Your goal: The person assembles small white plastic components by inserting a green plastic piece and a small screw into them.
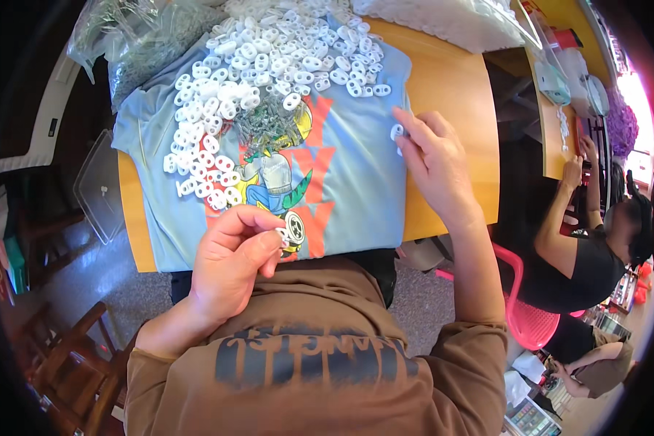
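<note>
My left hand is closed near the table's front edge, thumb and forefinger pinching a small white cord-lock piece. Over the right side of the cloth, my right hand grips another white two-holed cord-lock piece between thumb and fingertips. Part of a second white bit shows below that piece, mostly hidden by the thumb. A large heap of white oval cord-lock pieces spreads across the far and left cloth. Beside it lies a tangle of small thin metallic pieces, like springs; single ones are hard to make out.
A light-blue printed T-shirt covers much of the wooden table. Clear plastic bags stand at the far left, a white sack at the far right. Another person sits at the right near a pink chair.
</note>
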Demonstrator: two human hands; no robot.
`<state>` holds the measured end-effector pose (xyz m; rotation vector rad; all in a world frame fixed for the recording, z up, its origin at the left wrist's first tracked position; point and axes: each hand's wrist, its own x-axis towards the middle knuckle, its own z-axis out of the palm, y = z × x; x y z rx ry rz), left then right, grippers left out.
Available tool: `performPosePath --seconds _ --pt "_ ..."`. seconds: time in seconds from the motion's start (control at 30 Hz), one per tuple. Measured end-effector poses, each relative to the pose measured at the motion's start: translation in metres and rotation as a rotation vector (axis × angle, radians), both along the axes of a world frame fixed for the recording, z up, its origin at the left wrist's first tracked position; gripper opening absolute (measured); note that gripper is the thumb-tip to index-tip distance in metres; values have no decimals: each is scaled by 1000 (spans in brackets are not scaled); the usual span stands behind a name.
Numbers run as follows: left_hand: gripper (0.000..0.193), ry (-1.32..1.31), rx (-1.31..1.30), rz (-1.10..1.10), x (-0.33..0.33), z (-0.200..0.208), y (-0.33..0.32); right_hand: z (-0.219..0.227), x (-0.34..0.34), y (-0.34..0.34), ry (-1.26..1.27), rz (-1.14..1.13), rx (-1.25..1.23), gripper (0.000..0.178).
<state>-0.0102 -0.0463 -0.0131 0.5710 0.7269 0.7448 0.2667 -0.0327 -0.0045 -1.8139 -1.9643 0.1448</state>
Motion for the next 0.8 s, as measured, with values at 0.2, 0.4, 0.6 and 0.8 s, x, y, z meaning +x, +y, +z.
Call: performPosePath --seconds 0.2,0.4,0.6,0.8 --pt "11 11 -54 -65 9 3 7 6 0 4 -11 60 -75 16" --pt "9 14 -48 -11 2 9 9 18 -26 -7 258 -7 -57 10" --pt "11 -69 12 -35 5 26 15 27 -87 -30 1690 -44 -268 11" --pt "18 -142 175 14 7 37 6 42 -119 -40 1927 -137 -363 20"
